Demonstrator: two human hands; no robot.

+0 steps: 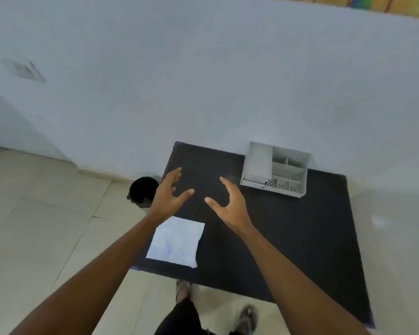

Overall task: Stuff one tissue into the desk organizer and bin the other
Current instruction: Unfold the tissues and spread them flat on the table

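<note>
A flat white tissue [176, 241] lies on the black table [288, 238] near its front left corner. I can make out only this one sheet. The grey desk organizer [275, 169], with several compartments, stands at the table's back edge against the wall. A black bin [142, 191] sits on the floor just left of the table. My left hand [169, 192] hovers above the table beyond the tissue, fingers spread, holding nothing. My right hand [228, 201] hovers beside it, also spread and holding nothing, to the left of the organizer.
A pale wall [203, 81] rises right behind the table. Beige floor tiles [46, 213] extend to the left. My feet [248, 315] stand at the table's front edge.
</note>
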